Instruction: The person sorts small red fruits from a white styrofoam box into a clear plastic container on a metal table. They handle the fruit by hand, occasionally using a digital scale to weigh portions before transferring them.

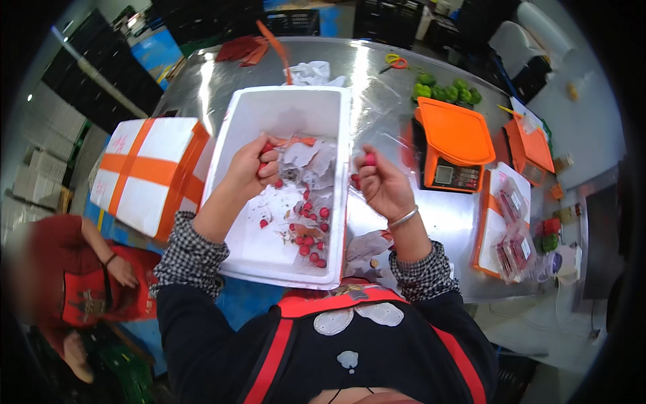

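Note:
A white foam box [272, 257] stands on a metal table, holding loose round red radishes [304, 241] and crumpled paper [308, 164]. Over the left part of the box, my left hand [252, 166] is closed around small red radishes, which show between its fingers. My right hand [381, 182], just outside the box's right wall, grips a red radish [370, 159] between thumb and fingers. More red shows beside its lower fingers. Torn paper [368, 246] lies on the table below my right hand.
Left stands a closed foam box with orange tape [139, 171]; a co-worker in a red apron [86, 298] is beside it. Right are an orange scale [454, 131], green peppers [444, 92], scissors [395, 61] and clear plastic packs [515, 252]. A cloth [313, 73] lies behind the box.

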Available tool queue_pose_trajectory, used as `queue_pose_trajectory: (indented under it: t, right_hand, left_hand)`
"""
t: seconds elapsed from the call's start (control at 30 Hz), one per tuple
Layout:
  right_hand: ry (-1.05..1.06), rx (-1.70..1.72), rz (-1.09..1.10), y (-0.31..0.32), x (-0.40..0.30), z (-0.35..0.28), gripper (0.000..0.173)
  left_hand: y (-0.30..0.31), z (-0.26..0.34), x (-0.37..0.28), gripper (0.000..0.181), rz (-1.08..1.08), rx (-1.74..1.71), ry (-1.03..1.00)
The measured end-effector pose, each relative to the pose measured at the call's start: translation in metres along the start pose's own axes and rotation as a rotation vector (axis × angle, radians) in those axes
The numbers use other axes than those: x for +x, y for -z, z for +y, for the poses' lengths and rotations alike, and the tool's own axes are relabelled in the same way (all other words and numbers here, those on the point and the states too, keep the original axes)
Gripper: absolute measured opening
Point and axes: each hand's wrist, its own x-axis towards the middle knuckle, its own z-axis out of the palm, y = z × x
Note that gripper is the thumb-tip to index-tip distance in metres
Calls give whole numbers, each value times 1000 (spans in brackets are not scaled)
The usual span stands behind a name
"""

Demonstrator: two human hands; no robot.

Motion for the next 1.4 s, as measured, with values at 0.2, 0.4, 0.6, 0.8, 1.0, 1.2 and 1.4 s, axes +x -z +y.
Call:
queue_pose_trajectory:
  t: [0.2, 0.4, 0.6, 0.8, 1.0, 1.2, 1.4]
  right_hand:
    - [278, 231, 734, 136, 14, -136, 30]
    - [247, -133, 204, 115, -4, -100, 43]
    - [220, -90, 227, 58, -22, -51, 57]
    - [297, -211, 174, 52, -13, -52, 38]
    - [323, -340, 208, 54, -19, -52, 35]
    - [339, -357, 321, 46, -23, -52, 36]
    - [295, -330, 309, 54, -29, -56, 47]
  left_hand:
    - [-95, 11, 28, 25, -34, 163, -48]
    - [-140, -49, 132, 54, -378, 26, 228]
    - [-124, -72, 145, 77, -300, -121, 273]
    - [-124, -67, 146, 65, -280, -223, 221]
    - [-120, -74, 149, 40, -332, -82, 131]
    - [-108, -73, 155, 37, -447, -84, 224]
    - [-114, -75, 154, 47, -353, 116, 235]
